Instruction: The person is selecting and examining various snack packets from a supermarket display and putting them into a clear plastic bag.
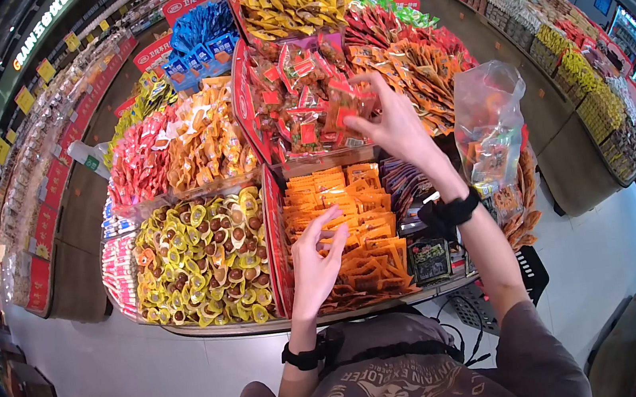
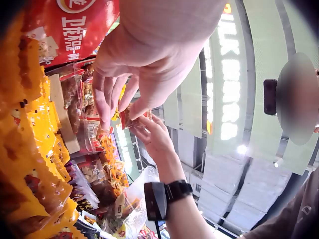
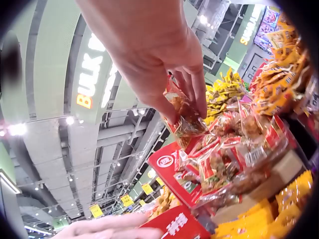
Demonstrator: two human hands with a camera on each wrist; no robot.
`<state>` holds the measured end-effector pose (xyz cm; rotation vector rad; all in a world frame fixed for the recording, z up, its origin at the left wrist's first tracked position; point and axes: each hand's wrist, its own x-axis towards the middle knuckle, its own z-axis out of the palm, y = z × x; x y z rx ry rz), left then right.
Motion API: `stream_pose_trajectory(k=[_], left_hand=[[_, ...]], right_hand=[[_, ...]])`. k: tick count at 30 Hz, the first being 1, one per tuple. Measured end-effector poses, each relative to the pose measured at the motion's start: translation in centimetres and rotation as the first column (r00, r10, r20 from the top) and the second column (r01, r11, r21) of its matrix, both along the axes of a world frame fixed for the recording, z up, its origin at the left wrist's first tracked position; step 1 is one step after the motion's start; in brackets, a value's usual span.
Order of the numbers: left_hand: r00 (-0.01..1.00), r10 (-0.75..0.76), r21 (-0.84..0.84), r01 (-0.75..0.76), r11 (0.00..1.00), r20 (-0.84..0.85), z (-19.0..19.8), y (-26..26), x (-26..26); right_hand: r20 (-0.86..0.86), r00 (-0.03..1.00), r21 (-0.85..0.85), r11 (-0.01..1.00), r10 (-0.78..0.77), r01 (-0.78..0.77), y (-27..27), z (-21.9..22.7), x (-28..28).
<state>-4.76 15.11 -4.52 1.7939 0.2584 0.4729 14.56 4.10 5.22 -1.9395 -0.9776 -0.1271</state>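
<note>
Snack display (image 1: pixel 279 244); packet (image 3: pixel 187 124) within right hand (image 1: pixel 395 126)

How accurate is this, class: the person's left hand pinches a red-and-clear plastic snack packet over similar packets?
Not quite: it is the person's right hand that pinches the red-and-clear plastic snack packet over similar packets, as the right wrist view shows.

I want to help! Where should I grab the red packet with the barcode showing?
Probably pinch the barcode packet by its top edge, from above. It lies behind the beige strip, crowded by other red packets, so its upper side looks easiest to reach. Its film should pinch well, like the packet in the right hand.
</note>
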Motion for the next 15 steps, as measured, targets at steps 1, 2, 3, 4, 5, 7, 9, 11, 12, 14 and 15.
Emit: stream_pose_trajectory(k=[1, 2, 3, 4, 5, 7, 9, 11, 12, 14, 15], left_hand=[[1.000, 0.001, 0.004, -0.001, 1.000, 0.006, 0.1, 0.0, -0.1], [1.000, -0.010, 0.005, 0.010, 1.000, 0.017, 0.2, 0.0, -0.2], [0.999, -0.020, 0.005, 0.020, 1.000, 0.029, 0.3, -0.1, -0.4], [0.999, -0.014, -0.002, 0.014, 1.000, 0.032, 0.5, -0.2, -0.5], [0.999, -0.012, 0.004, 0.012, 1.000, 0.037, 0.7, -0.1, -0.7], [0.999, -0.027, -0.018, 0.027, 0.999, 0.029, 0.9, 0.0, -1.1], [0.999, -0.015, -0.030, 0.016, 0.999, 0.038, 1.3, -0.1, -1.5], [0.999, -0.035, -0.040, 0.036, 0.999, 0.026, 1.6, 0.0, -1.8], [0.999, -0.035, -0.014, 0.035, 0.999, 0.025, 1.5, 0.1, -1.8], [0.999, -0.029, -0.016, 0.030, 0.999, 0.021, 1.7, 0.1, -2.0], [0.999, -0.029, -0.021, 0.030, 0.999, 0.015, 1.7, 0.1, -2.0]], right_hand=[[0.076, 0.997, -0.054, 0.998, -0.031, 0.035, 0.7, 1.3, 1.4], [0.182, 0.983, -0.021, 0.999, -0.041, 0.046, 1.6, 1.6, 3.3], [0.284, 0.957, 0.013, 0.998, -0.055, 0.054, 2.5, 1.6, 5.3], [0.296, 0.953, -0.007, 0.998, -0.065, 0.070, 3.4, 1.7, 7.2], [0.300, 0.952, -0.001, 0.998, -0.065, 0.068, 4.2, 1.8, 8.6], [0.353, 0.935, -0.005, 0.999, -0.040, 0.045, 5.4, 2.1, 10.5], [0.278, 0.960, -0.082, 0.995, -0.024, 0.049, 6.5, 1.8, 11.9], [0.236, 0.970, -0.177, 0.984, 0.053, -0.010, 7.5, 0.6, 13.4], [0.241, 0.970, -0.267, 0.963, 0.027, 0.040, 8.1, 0.3, 13.7], [0.258, 0.965, -0.309, 0.950, 0.042, 0.042, 8.5, -0.5, 14.3], [0.272, 0.961, -0.352, 0.935, 0.053, 0.048, 8.6, -1.1, 14.6]])
